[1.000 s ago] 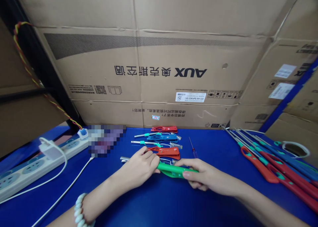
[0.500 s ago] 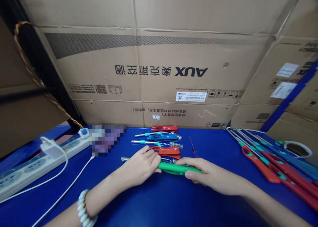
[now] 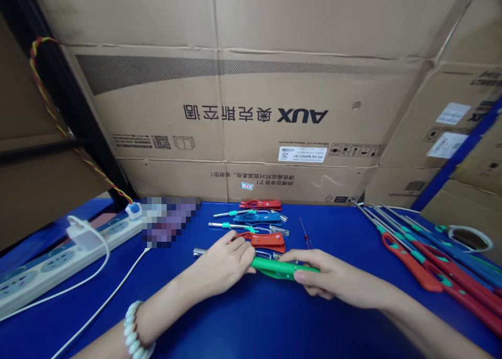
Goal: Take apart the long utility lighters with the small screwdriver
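Note:
A green casing of a long-reach lighter (image 3: 274,267) lies sideways between my hands over the blue table. My left hand (image 3: 227,262), with a beaded bracelet at the wrist, is closed around its left end. My right hand (image 3: 325,272) pinches its right end between thumb and fingers. A metal tube end (image 3: 199,253) shows to the left of my left hand; whether it joins the green casing is hidden. Just beyond the hands rests an orange lighter casing (image 3: 266,241). Farther back are a lighter insert with tube and wires (image 3: 251,227), a blue casing (image 3: 257,218) and a red casing (image 3: 261,204).
A small screwdriver (image 3: 306,234) lies behind my right hand. Several long-reach lighters (image 3: 431,254) are piled at the right, near a roll of tape (image 3: 470,237). At left are a power strip (image 3: 58,262) and a white cable (image 3: 105,299). A cardboard wall (image 3: 251,87) stands behind.
Both hands keep their hold on the green casing. The view has shifted very slightly; otherwise nothing visibly differs.

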Demonstrator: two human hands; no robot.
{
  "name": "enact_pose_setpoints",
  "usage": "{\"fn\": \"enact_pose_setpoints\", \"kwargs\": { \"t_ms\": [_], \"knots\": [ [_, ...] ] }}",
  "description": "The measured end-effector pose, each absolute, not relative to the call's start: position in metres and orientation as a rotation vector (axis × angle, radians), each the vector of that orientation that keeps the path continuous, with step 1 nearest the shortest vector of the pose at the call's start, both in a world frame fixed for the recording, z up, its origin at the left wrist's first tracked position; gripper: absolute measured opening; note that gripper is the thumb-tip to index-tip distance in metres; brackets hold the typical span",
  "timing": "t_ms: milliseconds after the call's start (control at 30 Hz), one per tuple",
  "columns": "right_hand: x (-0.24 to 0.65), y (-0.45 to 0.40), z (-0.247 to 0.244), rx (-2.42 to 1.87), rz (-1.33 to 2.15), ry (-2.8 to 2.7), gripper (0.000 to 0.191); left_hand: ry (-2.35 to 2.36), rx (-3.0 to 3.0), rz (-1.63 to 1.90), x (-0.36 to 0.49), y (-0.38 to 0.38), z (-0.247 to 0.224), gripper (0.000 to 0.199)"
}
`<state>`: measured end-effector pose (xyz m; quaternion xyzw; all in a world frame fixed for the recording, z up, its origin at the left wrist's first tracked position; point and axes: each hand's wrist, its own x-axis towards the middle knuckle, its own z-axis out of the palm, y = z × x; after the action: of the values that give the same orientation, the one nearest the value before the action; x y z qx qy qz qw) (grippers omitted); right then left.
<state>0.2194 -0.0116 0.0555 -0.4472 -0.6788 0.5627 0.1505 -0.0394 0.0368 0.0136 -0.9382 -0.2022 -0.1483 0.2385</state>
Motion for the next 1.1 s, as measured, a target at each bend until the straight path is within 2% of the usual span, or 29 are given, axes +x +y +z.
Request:
{"fn": "enact_pose_setpoints", "kwargs": {
  "t_ms": [100, 200, 400, 667, 933, 1100],
  "knots": [
    [0.22, -0.009, 0.054, -1.264, 1.836, -1.752, 0.05, -0.528, -2.497, -0.421, -0.04, 0.035, 0.014, 0.031],
    [0.221, -0.009, 0.056, -1.27, 1.807, -1.79, 0.05, -0.527, -2.471, -0.421, -0.04, 0.035, 0.014, 0.03],
    [0.223, -0.011, 0.06, -1.311, 1.103, -2.325, 0.046, -0.581, -2.569, -0.406, -0.039, 0.035, 0.015, 0.022],
    [0.222, -0.007, 0.055, -1.2, 0.734, -2.62, 0.044, -0.624, -2.728, -0.377, -0.043, 0.034, 0.019, 0.014],
    [0.215, -0.007, 0.045, -1.118, 0.749, -2.643, 0.044, -0.677, -2.895, -0.353, -0.044, 0.031, 0.012, 0.015],
    [0.21, -0.017, 0.048, -1.159, 0.852, -2.672, 0.042, -0.686, -2.885, -0.374, -0.037, 0.022, 0.008, 0.028]
  ]
}}
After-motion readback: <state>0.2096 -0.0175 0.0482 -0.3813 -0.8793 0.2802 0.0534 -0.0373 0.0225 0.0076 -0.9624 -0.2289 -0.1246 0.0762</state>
